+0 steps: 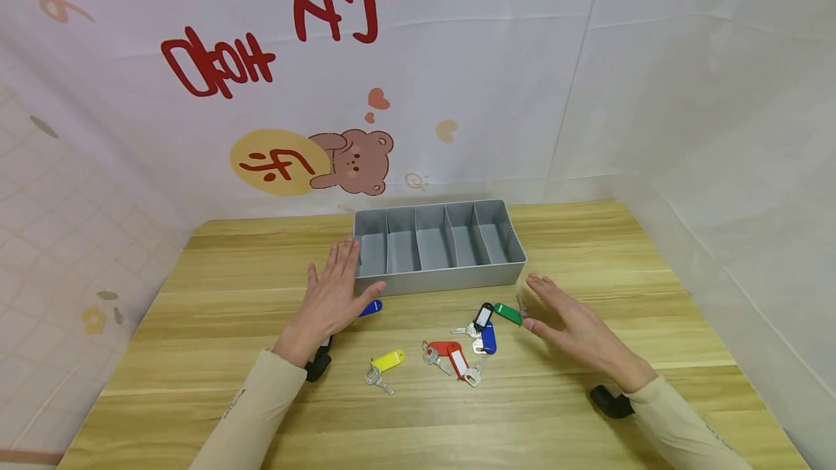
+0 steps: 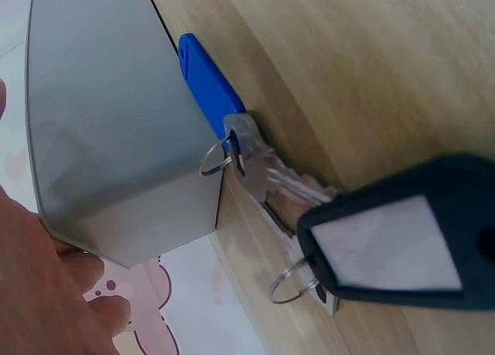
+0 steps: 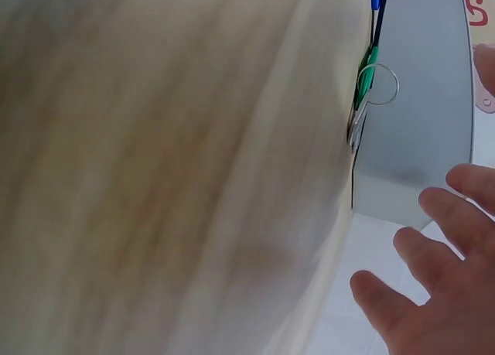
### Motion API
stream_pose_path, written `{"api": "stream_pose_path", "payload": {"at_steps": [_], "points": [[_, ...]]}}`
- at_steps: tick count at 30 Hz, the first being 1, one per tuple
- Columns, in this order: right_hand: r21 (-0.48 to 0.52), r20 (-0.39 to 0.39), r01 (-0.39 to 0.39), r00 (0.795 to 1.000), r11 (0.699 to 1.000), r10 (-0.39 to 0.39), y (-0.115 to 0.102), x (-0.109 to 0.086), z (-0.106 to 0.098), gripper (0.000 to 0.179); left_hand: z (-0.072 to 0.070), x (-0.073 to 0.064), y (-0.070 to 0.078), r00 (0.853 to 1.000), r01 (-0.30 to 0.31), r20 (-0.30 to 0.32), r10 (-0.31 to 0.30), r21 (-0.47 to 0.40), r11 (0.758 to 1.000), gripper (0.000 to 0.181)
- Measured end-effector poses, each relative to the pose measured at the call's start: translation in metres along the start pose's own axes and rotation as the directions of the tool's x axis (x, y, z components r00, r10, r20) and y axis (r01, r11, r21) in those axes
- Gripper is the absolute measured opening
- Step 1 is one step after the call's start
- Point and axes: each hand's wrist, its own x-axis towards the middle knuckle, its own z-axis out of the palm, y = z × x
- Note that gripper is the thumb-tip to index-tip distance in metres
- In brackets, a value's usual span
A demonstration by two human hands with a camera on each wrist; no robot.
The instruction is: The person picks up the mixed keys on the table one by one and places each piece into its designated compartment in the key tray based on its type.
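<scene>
Gray tray (image 1: 439, 281): upright on the wooden surface (image 1: 457, 419), five compartments facing up; every key in view lies outside it.
Near keys: from the tray's middle, the green-tagged key (image 1: 508, 313) sits between 4 and 5 o'clock; the black-tagged key (image 1: 484, 317) and blue-tagged key (image 1: 488, 338) touch each other at 5.
Front keys: two red-tagged keys (image 1: 444, 347) at 6 o'clock, the yellow-tagged key (image 1: 388, 361) at 7.
Left-side keys: a second blue-tagged key (image 2: 209, 88) and a second black-tagged key (image 2: 387, 239) toward 8 o'clock, the blue tag right by the tray wall.
Left grip (image 1: 334, 292): at 8 o'clock, fingers straight, thumb apart, pinching nothing; fingertips at the tray's end, contact hard to tell.
Right grip (image 1: 578, 321): at 4 o'clock, fingers spread, holding nothing, just beside the tray's corner and the green-tagged key.
Tray step: judged to be placing or steadying the tray between both hands.
Next move: shifting the tray would call for even inward pressure at both ends; lifting a key, for a thumb-and-finger pinch, the green-tagged one being handiest.
Backdrop (image 1: 490, 93): printed sheet beyond the tray, at 12 o'clock.
</scene>
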Motion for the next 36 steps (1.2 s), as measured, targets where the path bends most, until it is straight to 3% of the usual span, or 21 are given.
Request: {"api": "stream_pose_path", "payload": {"at_steps": [17, 26, 36], "points": [[0.063, 0.019, 0.102, 0.994, 0.993, -0.103, 0.006, 0.009, 0.003, 0.062, 0.003, 0.001, -0.001, 1.000, -0.005, -0.006, 0.005, -0.003, 1.000, 0.102], [0.048, 0.010, 0.151, 0.988, 0.987, -0.152, 0.005, 0.012, 0.005, 0.043, 0.005, 0.000, -0.003, 0.999, -0.020, -0.039, 0.020, 0.001, 1.000, 0.101], [0.025, 0.025, 0.159, 0.987, 0.987, -0.160, 0.007, 0.015, 0.008, 0.029, 0.004, 0.000, -0.002, 1.000, -0.014, -0.013, 0.014, -0.003, 1.000, 0.103]]}}
